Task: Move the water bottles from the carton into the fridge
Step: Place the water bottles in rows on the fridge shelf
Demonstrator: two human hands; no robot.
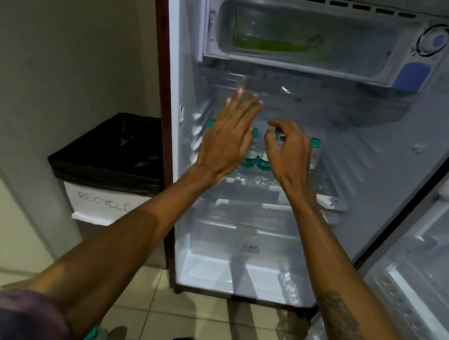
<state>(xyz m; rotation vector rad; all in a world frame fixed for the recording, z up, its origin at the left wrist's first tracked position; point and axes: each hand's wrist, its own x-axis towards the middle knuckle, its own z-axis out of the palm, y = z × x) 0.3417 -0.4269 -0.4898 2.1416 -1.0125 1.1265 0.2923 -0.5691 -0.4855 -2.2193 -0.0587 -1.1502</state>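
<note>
Note a row of water bottles [259,160] upright on the middle shelf [329,201] of the fridge [233,277], teal caps up, packed side by side; count at least four, perhaps more hidden behind the hands. Find left hand [226,142] before the row, grip wide, fingers straight, holding nothing; right hand [286,154] over the caps, grip narrow, fingers loosely curled, apparently empty. Spot loose bottles [93,336] at the lower edge; cannot see the carton itself. Judge task partly done; more to carry.
</note>
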